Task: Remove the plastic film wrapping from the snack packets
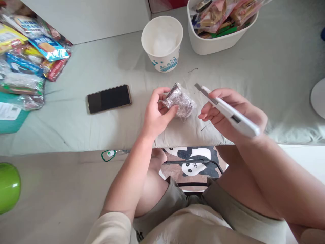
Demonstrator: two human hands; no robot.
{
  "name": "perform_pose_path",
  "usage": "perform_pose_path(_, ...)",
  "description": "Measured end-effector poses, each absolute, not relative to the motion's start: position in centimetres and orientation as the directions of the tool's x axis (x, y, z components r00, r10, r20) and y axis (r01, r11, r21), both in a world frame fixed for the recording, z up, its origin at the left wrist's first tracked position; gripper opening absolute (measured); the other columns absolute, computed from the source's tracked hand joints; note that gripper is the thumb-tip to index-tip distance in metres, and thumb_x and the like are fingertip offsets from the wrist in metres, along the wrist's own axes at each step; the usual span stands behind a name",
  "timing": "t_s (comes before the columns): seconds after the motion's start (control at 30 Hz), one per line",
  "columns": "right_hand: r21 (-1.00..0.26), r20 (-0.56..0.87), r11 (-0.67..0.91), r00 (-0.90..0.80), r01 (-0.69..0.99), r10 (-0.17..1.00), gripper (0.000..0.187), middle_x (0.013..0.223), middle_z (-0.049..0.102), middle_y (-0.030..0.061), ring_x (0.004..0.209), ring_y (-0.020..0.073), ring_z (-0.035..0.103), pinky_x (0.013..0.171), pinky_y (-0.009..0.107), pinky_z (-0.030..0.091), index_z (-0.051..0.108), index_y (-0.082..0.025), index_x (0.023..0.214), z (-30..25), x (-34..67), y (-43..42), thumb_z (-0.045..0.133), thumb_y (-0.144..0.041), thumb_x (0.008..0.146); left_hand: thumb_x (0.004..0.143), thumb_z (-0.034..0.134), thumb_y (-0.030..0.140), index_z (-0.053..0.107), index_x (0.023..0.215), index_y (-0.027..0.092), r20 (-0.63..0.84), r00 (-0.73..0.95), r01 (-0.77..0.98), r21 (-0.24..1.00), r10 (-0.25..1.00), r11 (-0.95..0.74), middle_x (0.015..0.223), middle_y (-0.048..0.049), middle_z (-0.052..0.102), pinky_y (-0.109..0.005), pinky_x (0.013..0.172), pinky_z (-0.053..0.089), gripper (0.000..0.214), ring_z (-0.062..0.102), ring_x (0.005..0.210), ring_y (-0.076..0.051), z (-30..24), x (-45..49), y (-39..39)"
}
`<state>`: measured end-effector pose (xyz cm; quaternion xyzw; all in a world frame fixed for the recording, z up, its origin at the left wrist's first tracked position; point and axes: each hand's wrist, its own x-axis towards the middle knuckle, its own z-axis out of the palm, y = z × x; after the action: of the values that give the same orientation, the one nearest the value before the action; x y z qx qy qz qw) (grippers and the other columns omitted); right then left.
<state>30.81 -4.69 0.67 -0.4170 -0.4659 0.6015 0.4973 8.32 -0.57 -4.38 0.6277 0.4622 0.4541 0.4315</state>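
Observation:
My left hand [157, 112] grips a small snack packet [180, 101] in clear, shiny wrapping, thumb and fingers pinched on its left end. My right hand [231, 113] is wrapped round a white utility knife [227, 111]. The knife's metal blade sticks out at its upper left end and points toward the packet, a short gap from it. Both hands hover over the front edge of a pale green cloth surface [76, 115].
A black phone [108, 98] lies left of my hands. Behind stand a white paper cup [162, 42] and a white tub [218, 42] full of snack packets. More packets [27, 57] pile at the far left. A green round object [8, 187] sits bottom left.

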Motion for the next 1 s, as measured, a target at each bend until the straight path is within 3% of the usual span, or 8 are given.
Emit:
perform_pose_path(0.1,-0.978,0.143,0.134,-0.042,-0.158,0.989,0.032,0.075,0.068,-0.0021,0.063,0.0163,0.064,0.06,0.032,0.055,0.062,-0.028,0.104,-0.4,30.5,-4.8,0.076,-0.049,0.086,0.084,0.079,0.061,0.062,0.123,0.031,0.198,0.164,0.102,0.971,0.966,-0.216,0.109,-0.0024,0.066,-0.023,0.071,0.057,0.052,0.07,0.087,-0.014,-4.8,8.4,-0.2)
perform_pose_path(0.17,-0.972,0.233,0.233,0.006,-0.005,0.972,0.024,0.067,0.06,-0.0034,0.056,0.0134,0.055,0.053,0.029,0.048,0.061,-0.027,0.093,-0.8,30.2,-5.2,0.071,-0.049,0.093,0.084,0.079,0.061,0.065,0.125,0.031,0.169,0.196,0.103,0.976,0.966,-0.191,0.118,-0.0039,0.068,-0.024,0.072,0.059,0.053,0.072,0.09,-0.015,-4.7,8.3,0.0)
perform_pose_path(0.27,-0.929,0.305,0.297,0.003,0.22,0.952,0.029,0.06,0.053,-0.0033,0.051,0.0131,0.047,0.049,0.03,0.038,0.061,-0.026,0.089,-0.9,29.9,-5.8,0.057,-0.052,0.102,0.088,0.075,0.061,0.069,0.127,0.03,0.116,0.266,0.095,0.985,0.957,-0.146,0.124,-0.0054,0.072,-0.028,0.079,0.062,0.05,0.074,0.098,-0.019,-4.4,8.1,0.1)
perform_pose_path(0.4,-0.87,0.312,0.301,-0.035,0.391,0.949,0.027,0.062,0.059,-0.0047,0.052,0.0153,0.053,0.051,0.032,0.04,0.06,-0.029,0.112,-0.8,29.6,-6.1,0.053,-0.053,0.102,0.091,0.07,0.061,0.069,0.13,0.028,0.051,0.306,0.062,0.995,0.951,-0.074,0.126,-0.0065,0.075,-0.034,0.093,0.063,0.051,0.074,0.112,-0.023,-4.1,8.2,-0.1)
perform_pose_path(0.47,-0.839,0.318,0.309,-0.056,0.448,0.946,0.028,0.066,0.063,-0.0039,0.055,0.0158,0.058,0.055,0.032,0.045,0.059,-0.028,0.112,-0.7,29.4,-6.0,0.051,-0.052,0.101,0.09,0.072,0.061,0.069,0.129,0.025,0.016,0.307,0.058,0.998,0.951,-0.035,0.123,-0.0074,0.077,-0.034,0.093,0.063,0.052,0.075,0.111,-0.023,-4.0,8.4,-0.2)
perform_pose_path(0.7,-0.739,0.319,0.337,-0.138,0.584,0.938,0.029,0.066,0.064,-0.0019,0.055,0.0152,0.06,0.056,0.029,0.048,0.058,-0.023,0.108,-0.3,28.7,-5.8,0.05,-0.049,0.099,0.087,0.074,0.063,0.073,0.119,0.021,0.0,0.262,0.063,0.998,0.965,-0.017,0.108,-0.0063,0.08,-0.028,0.076,0.065,0.053,0.077,0.09,-0.019,-3.9,8.6,-0.3)
perform_pose_path(0.83,-0.758,0.293,0.326,-0.152,0.565,0.944,0.025,0.072,0.068,-0.0019,0.058,0.016,0.064,0.057,0.029,0.048,0.057,-0.023,0.109,-0.3,28.5,-6.0,0.051,-0.046,0.1,0.086,0.076,0.062,0.074,0.117,0.023,0.036,0.167,0.05,0.998,0.985,-0.045,0.107,-0.0052,0.078,-0.026,0.072,0.064,0.05,0.076,0.087,-0.017,-4.5,8.3,0.1)
perform_pose_path(1.0,-0.744,0.354,0.43,-0.244,0.512,0.903,0.02,0.073,0.068,-0.0018,0.059,0.0146,0.064,0.054,0.026,0.044,0.057,-0.022,0.112,-0.5,28.3,-6.4,0.055,-0.038,0.1,0.083,0.077,0.066,0.073,0.114,0.026,0.053,0.035,0.009,0.999,0.998,-0.053,0.099,-0.0046,0.075,-0.025,0.061,0.06,0.051,0.073,0.08,-0.017,-5.4,7.3,1.1)
